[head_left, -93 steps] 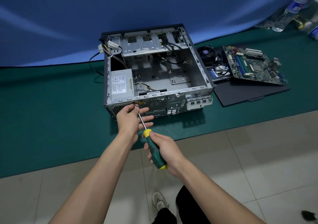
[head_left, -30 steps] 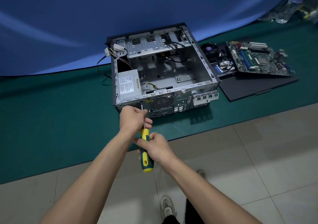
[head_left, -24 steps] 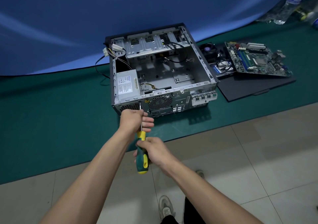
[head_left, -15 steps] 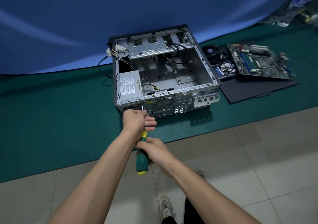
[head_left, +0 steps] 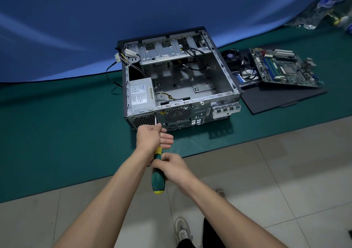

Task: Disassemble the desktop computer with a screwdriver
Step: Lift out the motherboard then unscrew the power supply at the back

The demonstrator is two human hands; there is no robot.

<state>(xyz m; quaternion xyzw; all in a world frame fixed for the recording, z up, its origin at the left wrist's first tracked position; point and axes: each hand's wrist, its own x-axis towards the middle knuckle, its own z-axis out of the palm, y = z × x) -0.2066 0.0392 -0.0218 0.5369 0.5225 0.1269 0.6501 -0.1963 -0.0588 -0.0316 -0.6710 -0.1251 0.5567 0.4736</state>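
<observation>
Open steel computer case (head_left: 190,80) sits on the green mat (head_left: 57,133), a boxy grey power supply (head_left: 141,96) in its near left corner. The left hand (head_left: 152,137) pinches the thin metal shaft of the screwdriver (head_left: 157,173), other fingers loosely extended; the tip meets the perforated rear panel. The right hand (head_left: 175,168) curls around the chunky green-and-yellow handle. A bare motherboard (head_left: 283,68) lies to the right on a flat black panel (head_left: 282,97).

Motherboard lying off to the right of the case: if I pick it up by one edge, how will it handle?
The motherboard looks thin and flat, so probably light and fairly stiff. It lies tilted, one side propped on the hard drive, so a push may make it slide off or rock. Its exposed sockets and slots suggest it is fragile; hold the edges.
</observation>
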